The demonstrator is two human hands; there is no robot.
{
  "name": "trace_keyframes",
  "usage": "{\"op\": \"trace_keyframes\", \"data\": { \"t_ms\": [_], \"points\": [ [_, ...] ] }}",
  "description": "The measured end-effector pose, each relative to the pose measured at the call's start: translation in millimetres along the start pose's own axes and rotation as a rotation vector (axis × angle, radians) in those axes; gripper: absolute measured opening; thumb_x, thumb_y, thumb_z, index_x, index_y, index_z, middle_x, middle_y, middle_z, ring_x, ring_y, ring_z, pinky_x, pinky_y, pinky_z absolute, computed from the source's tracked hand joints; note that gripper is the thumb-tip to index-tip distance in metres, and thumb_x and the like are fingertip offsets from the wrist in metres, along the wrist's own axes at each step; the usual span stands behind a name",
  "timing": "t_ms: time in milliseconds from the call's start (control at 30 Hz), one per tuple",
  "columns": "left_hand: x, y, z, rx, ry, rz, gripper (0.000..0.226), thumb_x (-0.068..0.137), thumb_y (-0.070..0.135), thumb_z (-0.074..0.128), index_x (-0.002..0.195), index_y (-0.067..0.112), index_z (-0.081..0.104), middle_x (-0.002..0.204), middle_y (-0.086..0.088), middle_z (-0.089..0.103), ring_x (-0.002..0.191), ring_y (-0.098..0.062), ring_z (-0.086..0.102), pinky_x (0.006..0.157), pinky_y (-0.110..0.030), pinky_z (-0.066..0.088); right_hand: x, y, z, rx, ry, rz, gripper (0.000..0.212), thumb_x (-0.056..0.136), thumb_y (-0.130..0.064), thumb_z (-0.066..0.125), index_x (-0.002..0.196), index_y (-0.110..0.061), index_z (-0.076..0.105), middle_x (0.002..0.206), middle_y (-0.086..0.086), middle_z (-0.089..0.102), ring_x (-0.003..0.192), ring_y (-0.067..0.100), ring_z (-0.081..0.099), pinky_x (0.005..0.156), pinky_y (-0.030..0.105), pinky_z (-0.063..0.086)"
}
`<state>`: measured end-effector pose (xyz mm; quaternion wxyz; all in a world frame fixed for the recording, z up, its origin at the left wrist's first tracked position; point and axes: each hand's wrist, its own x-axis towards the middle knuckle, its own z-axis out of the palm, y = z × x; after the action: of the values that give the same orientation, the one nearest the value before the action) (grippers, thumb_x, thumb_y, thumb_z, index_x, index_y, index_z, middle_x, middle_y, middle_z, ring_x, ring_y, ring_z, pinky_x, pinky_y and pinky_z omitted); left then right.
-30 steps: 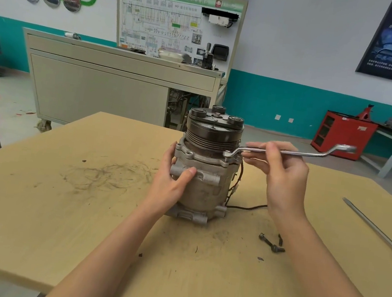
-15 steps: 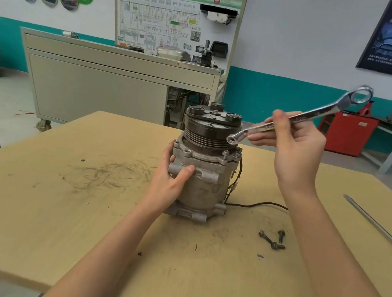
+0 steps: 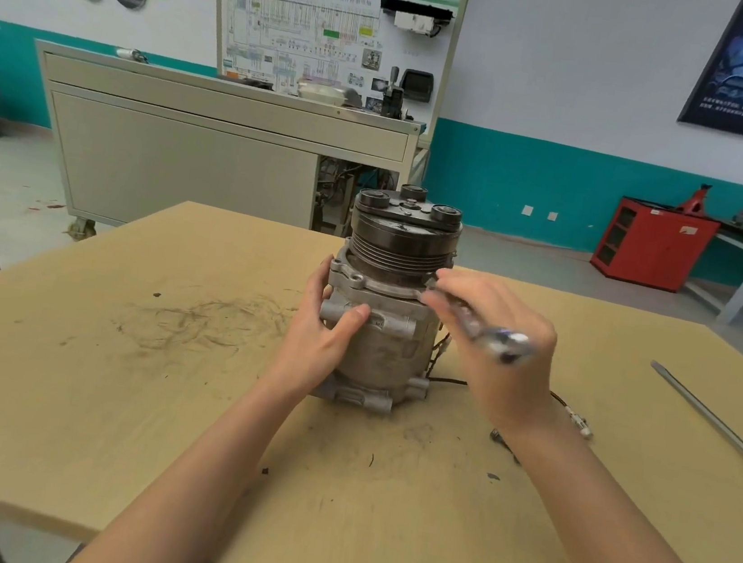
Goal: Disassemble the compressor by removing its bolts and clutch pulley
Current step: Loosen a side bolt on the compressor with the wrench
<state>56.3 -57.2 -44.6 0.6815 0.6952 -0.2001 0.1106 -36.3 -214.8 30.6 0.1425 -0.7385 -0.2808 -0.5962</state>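
The grey metal compressor (image 3: 381,353) stands upright in the middle of the wooden table (image 3: 106,412), with its dark grooved clutch pulley (image 3: 400,245) on top. My left hand (image 3: 322,336) grips the left side of the compressor body, thumb across the front. My right hand (image 3: 500,345) holds a silver ring wrench (image 3: 490,334), blurred by motion, with one end at the flange on the compressor's right front and the free end pointing toward me. Loose bolts (image 3: 502,440) lie on the table, mostly hidden behind my right forearm.
A long screwdriver with a red handle (image 3: 718,428) lies at the table's right side. The compressor's black cable and white connector (image 3: 580,422) trail to the right. A grey cabinet with a wiring display board (image 3: 217,147) stands behind the table; a red cabinet (image 3: 653,243) sits far right.
My right hand came down from above the pulley and swung the wrench over, so its free end now points toward me and its other end is back at the flange. The left hand stays put.
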Motion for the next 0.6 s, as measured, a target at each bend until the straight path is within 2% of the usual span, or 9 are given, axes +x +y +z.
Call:
{"op": "trace_keyframes", "data": {
  "t_ms": [67, 167, 233, 300, 367, 433, 533, 600],
  "points": [
    [-1, 0, 0, -0.003, -0.006, -0.008, 0.083, 0.075, 0.049, 0.057, 0.148, 0.030, 0.024, 0.129, 0.023, 0.045, 0.128, -0.004, 0.042, 0.086, 0.000, 0.035, -2, 5, -2, 0.314, 0.050, 0.340, 0.018, 0.092, -0.021, 0.054, 0.090, -0.008, 0.066, 0.085, 0.000, 0.070, 0.075, 0.016, 0.069, 0.069, 0.025, 0.056],
    [0, 0, 0, -0.007, -0.002, -0.018, 0.083, 0.075, 0.050, 0.057, 0.148, 0.032, 0.023, 0.125, 0.030, 0.042, 0.129, -0.003, 0.040, 0.083, 0.003, 0.034, 3, 27, -1, 0.820, 0.084, 0.842, 0.017, 0.098, -0.011, 0.043, 0.089, -0.012, 0.057, 0.083, 0.001, 0.071, 0.071, 0.020, 0.069, 0.064, 0.029, 0.056],
    [0, 0, 1, -0.013, -0.001, -0.024, 0.083, 0.075, 0.050, 0.057, 0.148, 0.032, 0.023, 0.126, 0.028, 0.043, 0.127, -0.003, 0.041, 0.081, 0.003, 0.034, 6, 44, 0, 0.993, 0.022, 1.064, 0.020, 0.099, -0.012, 0.039, 0.090, -0.008, 0.057, 0.084, 0.006, 0.069, 0.065, 0.018, 0.066, 0.058, 0.027, 0.054],
    [0, 0, 1, -0.013, -0.002, -0.026, 0.080, 0.081, 0.045, 0.061, 0.149, 0.031, 0.022, 0.127, 0.023, 0.044, 0.128, -0.006, 0.042, 0.081, 0.002, 0.036, 7, 59, 3, 1.114, -0.061, 1.198, 0.021, 0.099, -0.015, 0.041, 0.091, -0.004, 0.058, 0.081, 0.008, 0.067, 0.062, 0.016, 0.064, 0.054, 0.025, 0.053],
    [0, 0, 0, -0.009, -0.005, -0.024, 0.075, 0.086, 0.039, 0.062, 0.149, 0.030, 0.022, 0.126, 0.023, 0.045, 0.128, -0.008, 0.042, 0.081, 0.001, 0.037, 9, 66, 5, 1.200, -0.127, 1.283, 0.022, 0.098, -0.016, 0.042, 0.089, -0.005, 0.059, 0.077, 0.007, 0.067, 0.060, 0.014, 0.063, 0.052, 0.023, 0.052],
    [0, -1, 0, -0.007, -0.007, -0.024, 0.075, 0.086, 0.040, 0.061, 0.149, 0.029, 0.022, 0.134, 0.014, 0.045, 0.128, -0.009, 0.042, 0.083, -0.002, 0.036, 10, 69, 5, 1.244, -0.133, 1.308, 0.025, 0.098, -0.017, 0.041, 0.086, -0.006, 0.059, 0.074, 0.005, 0.068, 0.058, 0.012, 0.063, 0.052, 0.022, 0.052],
    [-1, 0, 0, 0.009, -0.008, -0.015, 0.069, 0.091, 0.033, 0.059, 0.149, 0.027, 0.023, 0.139, 0.009, 0.044, 0.129, -0.009, 0.042, 0.079, 0.003, 0.038, 17, 65, 2, 1.256, 0.086, 1.205, 0.027, 0.096, -0.022, 0.042, 0.084, -0.006, 0.060, 0.073, 0.006, 0.072, 0.060, 0.013, 0.067, 0.055, 0.021, 0.054],
    [-1, 1, 0, 0.016, -0.006, -0.017, 0.067, 0.092, 0.031, 0.058, 0.149, 0.027, 0.023, 0.135, 0.012, 0.045, 0.127, -0.007, 0.042, 0.078, 0.004, 0.037, 22, 55, -6, 1.105, 0.191, 1.050, 0.029, 0.091, -0.030, 0.049, 0.083, -0.006, 0.062, 0.073, 0.008, 0.073, 0.063, 0.018, 0.070, 0.056, 0.022, 0.056]
  ]
}}
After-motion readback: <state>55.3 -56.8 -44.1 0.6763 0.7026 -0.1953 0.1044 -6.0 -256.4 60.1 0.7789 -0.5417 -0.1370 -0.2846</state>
